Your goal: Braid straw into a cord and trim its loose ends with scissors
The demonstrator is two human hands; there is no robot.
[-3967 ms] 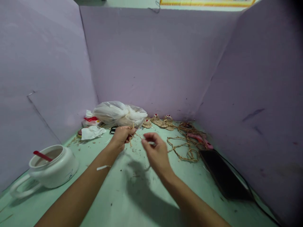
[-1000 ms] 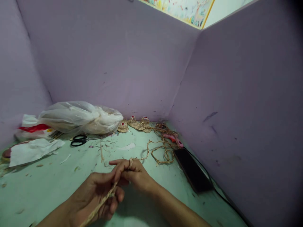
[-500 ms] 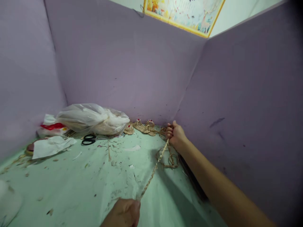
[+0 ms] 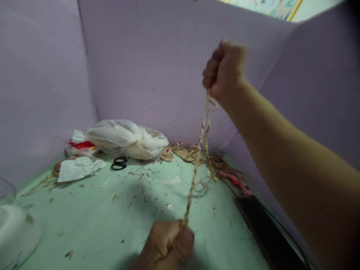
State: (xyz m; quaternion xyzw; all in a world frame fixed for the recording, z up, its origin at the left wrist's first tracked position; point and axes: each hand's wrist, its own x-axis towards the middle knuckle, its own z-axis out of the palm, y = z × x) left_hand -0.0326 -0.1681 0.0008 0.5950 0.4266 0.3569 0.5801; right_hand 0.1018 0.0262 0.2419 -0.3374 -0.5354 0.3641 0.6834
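A braided straw-coloured cord [image 4: 197, 157] is stretched between my two hands above the green table. Its lower end goes into the closed fingers of my left hand [image 4: 170, 243], near the bottom centre. Higher up, in front of the purple wall, my right hand [image 4: 223, 71] makes a fist around the upper part. From that fist a looser length of the cord hangs down towards the table. Whatever lies inside either fist is hidden.
At the back are a stuffed clear plastic bag [image 4: 126, 138], small woven pieces with red beads [image 4: 182, 152] and black-handled scissors [image 4: 119, 164]. A white cloth [image 4: 78, 168] lies left, a white bowl-like object [image 4: 17, 236] nearer. Right are a pink-red item [image 4: 236, 180] and a dark flat object [image 4: 270, 232].
My right hand has risen from near the table's back corner, lifting the cord and its loose length. My left hand has shifted slightly right and up. The view has turned.
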